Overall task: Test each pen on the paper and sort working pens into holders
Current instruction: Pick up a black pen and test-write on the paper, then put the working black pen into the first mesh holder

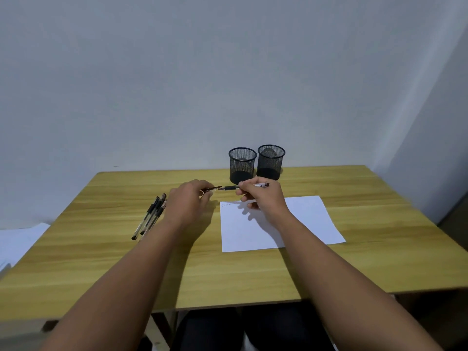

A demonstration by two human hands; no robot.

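My right hand (260, 196) grips a pen (247, 186) held level above the table, its tip pointing left. My left hand (190, 198) pinches the pen's cap (212, 189) just left of that tip, a small gap between them. A white sheet of paper (304, 221) lies under my right hand, with a faint scribble (226, 204) at its top left corner. Several capped pens (150, 216) lie in a bunch on the table to the left. Two black mesh holders (242, 164) (271, 161) stand side by side at the back; no pens show in them.
The wooden table (228, 269) stands against a plain wall. Some white papers (17, 239) lie off the table's left edge. My knees show under the front edge.
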